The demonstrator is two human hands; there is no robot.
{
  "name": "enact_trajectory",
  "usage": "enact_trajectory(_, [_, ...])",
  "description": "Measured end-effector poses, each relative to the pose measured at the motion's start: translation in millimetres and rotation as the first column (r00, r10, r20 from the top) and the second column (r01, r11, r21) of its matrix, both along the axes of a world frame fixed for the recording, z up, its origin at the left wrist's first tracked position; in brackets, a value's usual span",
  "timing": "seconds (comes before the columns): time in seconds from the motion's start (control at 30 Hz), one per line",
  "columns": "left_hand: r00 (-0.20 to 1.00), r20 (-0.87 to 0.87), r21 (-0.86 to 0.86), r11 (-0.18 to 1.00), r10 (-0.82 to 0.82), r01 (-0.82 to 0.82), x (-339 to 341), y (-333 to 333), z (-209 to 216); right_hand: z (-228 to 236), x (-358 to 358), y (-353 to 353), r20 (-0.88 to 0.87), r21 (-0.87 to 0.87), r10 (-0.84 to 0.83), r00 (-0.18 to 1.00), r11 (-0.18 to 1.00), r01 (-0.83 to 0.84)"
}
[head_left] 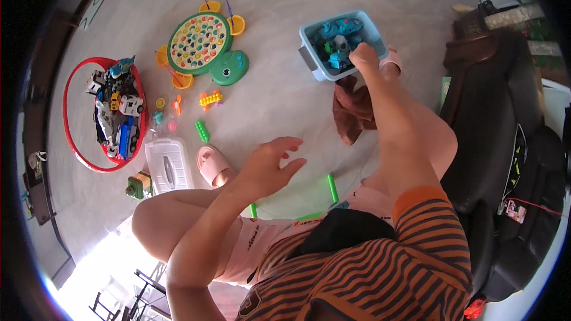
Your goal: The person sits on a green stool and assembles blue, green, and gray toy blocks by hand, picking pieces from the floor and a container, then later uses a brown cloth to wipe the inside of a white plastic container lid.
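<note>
My left hand (276, 165) hangs over the floor in front of my lap, its fingers apart and holding nothing. My right hand (364, 57) is over the near right part of a light blue storage bin (314, 65), fingers curled; whatever they hold, if anything, is hidden. Inside the bin lie several toys, among them a blue toy (342, 27), a black-and-white ball (341, 43) and a smaller blue toy vehicle (339, 60). A brown cloth (350, 110) lies crumpled on the floor just below the bin, partly behind my right arm.
A green turtle fishing game (229, 68) sits ahead. At left, a red-rimmed basket (66, 110) holds toy vehicles. A white lid (166, 163), a yellow toy (210, 100) and a green toy piece (202, 131) lie nearer. A dark leather sofa (485, 107) stands at right.
</note>
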State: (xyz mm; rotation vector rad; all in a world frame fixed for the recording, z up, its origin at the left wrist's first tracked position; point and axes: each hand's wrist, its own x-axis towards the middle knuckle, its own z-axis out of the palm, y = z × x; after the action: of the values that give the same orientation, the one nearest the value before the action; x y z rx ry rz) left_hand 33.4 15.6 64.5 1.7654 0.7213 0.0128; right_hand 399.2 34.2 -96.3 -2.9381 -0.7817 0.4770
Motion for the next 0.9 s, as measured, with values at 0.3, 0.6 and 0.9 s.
enact_trajectory(0.3, [0.417,0.906,-0.132,0.885,-0.076,0.447,-45,-8,113,-19,-39,-79,0.428,0.71,-0.131,0.894,0.66,-0.244])
enact_trajectory(0.6, [0.154,0.967,-0.2,0.979,0.204,-0.046,-77,-36,140,-102,-168,-44,0.062,0.722,0.206,0.977,0.667,-0.186])
enact_trajectory(0.9, [0.055,0.82,-0.572,0.82,0.57,0.034,-95,-36,119,-90,-330,97,-0.268,0.452,0.758,0.594,0.644,-0.617])
